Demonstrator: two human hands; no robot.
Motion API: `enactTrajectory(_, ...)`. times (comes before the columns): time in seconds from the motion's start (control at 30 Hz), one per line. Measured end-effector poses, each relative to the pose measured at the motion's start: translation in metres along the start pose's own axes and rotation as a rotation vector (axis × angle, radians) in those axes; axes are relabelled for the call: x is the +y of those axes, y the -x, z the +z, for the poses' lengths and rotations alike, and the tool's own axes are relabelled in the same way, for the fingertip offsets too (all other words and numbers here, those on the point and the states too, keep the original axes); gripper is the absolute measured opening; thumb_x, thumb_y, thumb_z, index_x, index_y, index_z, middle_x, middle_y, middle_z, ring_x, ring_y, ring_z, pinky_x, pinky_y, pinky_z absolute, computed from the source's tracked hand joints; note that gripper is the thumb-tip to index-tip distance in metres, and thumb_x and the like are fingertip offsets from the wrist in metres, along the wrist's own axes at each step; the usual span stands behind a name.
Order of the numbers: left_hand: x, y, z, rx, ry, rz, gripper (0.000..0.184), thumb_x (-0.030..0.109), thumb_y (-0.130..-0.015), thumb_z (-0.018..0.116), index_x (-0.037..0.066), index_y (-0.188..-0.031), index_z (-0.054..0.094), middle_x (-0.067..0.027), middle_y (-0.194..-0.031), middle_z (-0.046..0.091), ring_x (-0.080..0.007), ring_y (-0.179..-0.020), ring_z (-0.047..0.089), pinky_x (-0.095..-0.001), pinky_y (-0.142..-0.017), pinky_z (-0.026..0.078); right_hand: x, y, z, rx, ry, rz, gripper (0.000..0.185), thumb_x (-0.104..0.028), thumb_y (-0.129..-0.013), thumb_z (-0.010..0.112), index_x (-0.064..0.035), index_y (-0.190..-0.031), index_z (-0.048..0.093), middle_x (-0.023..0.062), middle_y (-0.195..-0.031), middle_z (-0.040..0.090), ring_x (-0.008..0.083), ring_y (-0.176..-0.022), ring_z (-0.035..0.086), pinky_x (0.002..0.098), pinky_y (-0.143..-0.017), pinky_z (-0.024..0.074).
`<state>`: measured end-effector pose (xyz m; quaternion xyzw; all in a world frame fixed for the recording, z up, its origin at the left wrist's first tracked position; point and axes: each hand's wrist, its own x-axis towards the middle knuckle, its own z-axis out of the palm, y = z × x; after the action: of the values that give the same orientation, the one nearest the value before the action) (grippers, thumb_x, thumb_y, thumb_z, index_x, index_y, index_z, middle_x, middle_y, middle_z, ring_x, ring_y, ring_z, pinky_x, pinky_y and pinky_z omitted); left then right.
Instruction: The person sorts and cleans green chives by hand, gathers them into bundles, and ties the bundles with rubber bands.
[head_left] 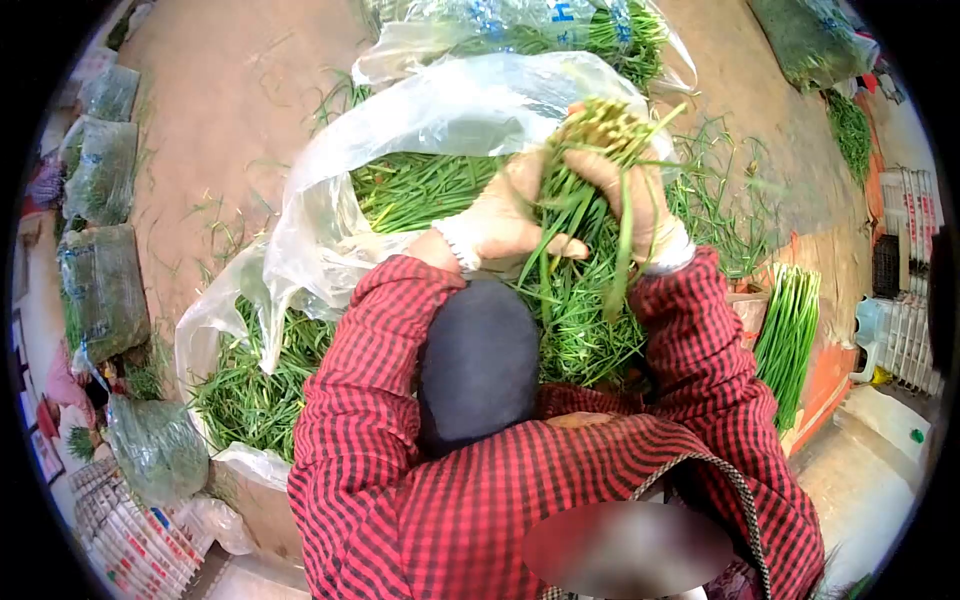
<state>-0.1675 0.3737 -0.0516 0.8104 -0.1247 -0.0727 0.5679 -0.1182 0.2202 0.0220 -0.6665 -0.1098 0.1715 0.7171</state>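
My right hand (635, 195), gloved, is wrapped round a bunch of long green stalks (600, 135), cut pale ends up, leaves hanging down. My left hand (510, 215), also gloved, is beside the bunch with thumb and fingers spread; its fingertips are partly behind the leaves. Below the hands lies a heap of loose green leaves (590, 335). Left of my left hand, an open clear plastic bag (325, 165) holds more green stalks (415, 190).
Another bag (500, 30) of greens lies ahead. Upright stalks (790, 335) stand at the right by an orange edge. A bag of loose leaves (255, 385) is at the left. Packed bags (100, 290) line the far left; white crates (905, 340) are far right.
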Motion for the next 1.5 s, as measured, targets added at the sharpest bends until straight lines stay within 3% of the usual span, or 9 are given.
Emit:
enactTrajectory(0.13,0.068,-0.012,-0.004,0.152,0.154,0.302,0.077,0.032,-0.057,0.09,0.004,-0.119,0.054,-0.009,-0.112,0.059,-0.022,-0.105,0.055,-0.0358,-0.093,0.044,-0.065,0.028,0.016,0.096,-0.013,-0.105,0.028,-0.01,-0.079,0.066,-0.0017,-0.106,0.061,0.0073,-0.092,0.066,0.0159,-0.068,0.064,0.0281,-0.064,0.0548)
enactTrajectory(0.27,0.124,-0.02,-0.009,0.283,0.057,0.457,0.118,0.031,-0.062,0.086,0.004,-0.147,0.009,-0.0192,-0.135,0.046,-0.033,-0.124,0.046,-0.0388,-0.103,0.038,-0.144,0.065,0.01,-0.02,0.148,0.085,0.044,-0.028,-0.08,0.07,-0.0028,-0.115,0.059,0.0087,-0.093,0.066,0.0167,-0.073,0.067,0.0298,-0.062,0.0575)
enactTrajectory(0.33,0.148,-0.015,-0.001,0.34,0.311,0.404,0.078,0.03,-0.072,0.077,0.003,-0.13,0.034,-0.0142,-0.122,0.054,-0.0272,-0.114,0.053,-0.0373,-0.097,0.043,-0.169,0.074,0.001,-0.167,0.204,0.022,0.055,-0.029,-0.08,0.072,-0.0037,-0.125,0.052,0.0093,-0.096,0.067,0.0164,-0.078,0.067,0.0298,-0.071,0.0566)
enactTrajectory(0.43,0.193,0.007,0.008,0.424,1.045,0.182,0.031,0.03,-0.087,0.064,0.005,-0.105,0.064,-0.008,-0.103,0.065,-0.0192,-0.1,0.062,-0.0353,-0.09,0.05,-0.158,0.077,-0.006,-0.249,0.88,-0.663,0.104,-0.023,-0.071,0.082,-0.0042,-0.148,0.015,0.0198,-0.141,0.04,0.0249,-0.13,0.04,0.0382,-0.108,0.0338)
enactTrajectory(0.53,0.158,0.015,0.027,0.31,1.643,0.108,0.02,0.026,-0.085,0.059,0.008,-0.093,0.064,-0.0044,-0.085,0.067,-0.0179,-0.074,0.065,-0.0338,-0.07,0.055,-0.093,0.133,-0.017,-0.311,0.368,0.015,0.131,-0.036,-0.064,0.086,0.0029,-0.146,-0.009,0.0208,-0.153,0.014,0.0285,-0.14,0.019,0.0377,-0.114,0.0192)
enactTrajectory(0.7,0.079,0.037,0.126,0.544,1.952,-0.267,0.022,0.031,-0.087,0.062,0.01,-0.093,0.064,-0.006,-0.088,0.067,-0.0229,-0.078,0.064,-0.0384,-0.071,0.054,-0.03,0.204,-0.042,-0.264,0.196,0.372,0.1,-0.018,-0.071,0.079,-0.002,-0.148,0.018,0.0101,-0.143,0.036,0.0183,-0.129,0.035,0.0334,-0.108,0.0285)
enactTrajectory(1.07,0.125,0.082,0.243,-0.968,1.561,-0.257,0.062,0.019,-0.09,0.062,0.004,-0.142,0.031,-0.0138,-0.137,0.047,-0.0221,-0.121,0.049,-0.0361,-0.103,0.037,-0.15,0.123,-0.115,-0.686,1.224,1.093,0.067,-0.004,-0.064,0.07,0.0002,-0.127,0.047,0.0059,-0.091,0.064,0.0137,-0.082,0.058,0.0291,-0.071,0.0495)
enactTrajectory(1.33,0.101,0.05,0.232,-0.456,1.994,-0.378,0.025,0.024,-0.086,0.068,0.01,-0.105,0.062,0.0011,-0.105,0.062,-0.0129,-0.101,0.055,-0.0327,-0.09,0.042,-0.025,0.066,-0.105,-0.692,1.268,1.381,0.128,-0.049,-0.061,0.084,0.0023,-0.148,0.005,0.0245,-0.144,0.035,0.0299,-0.131,0.039,0.0379,-0.107,0.0344)
enactTrajectory(1.5,0.138,0.038,0.224,-0.397,1.888,-0.338,0.042,0.026,-0.08,0.074,0.01,-0.115,0.059,0.0011,-0.108,0.063,-0.0129,-0.107,0.054,-0.0374,-0.097,0.037,-0.074,0.066,-0.108,-0.681,1.097,1.438,0.116,-0.054,-0.066,0.08,0.0034,-0.144,0.017,0.0215,-0.135,0.045,0.0254,-0.123,0.046,0.0375,-0.103,0.0388)
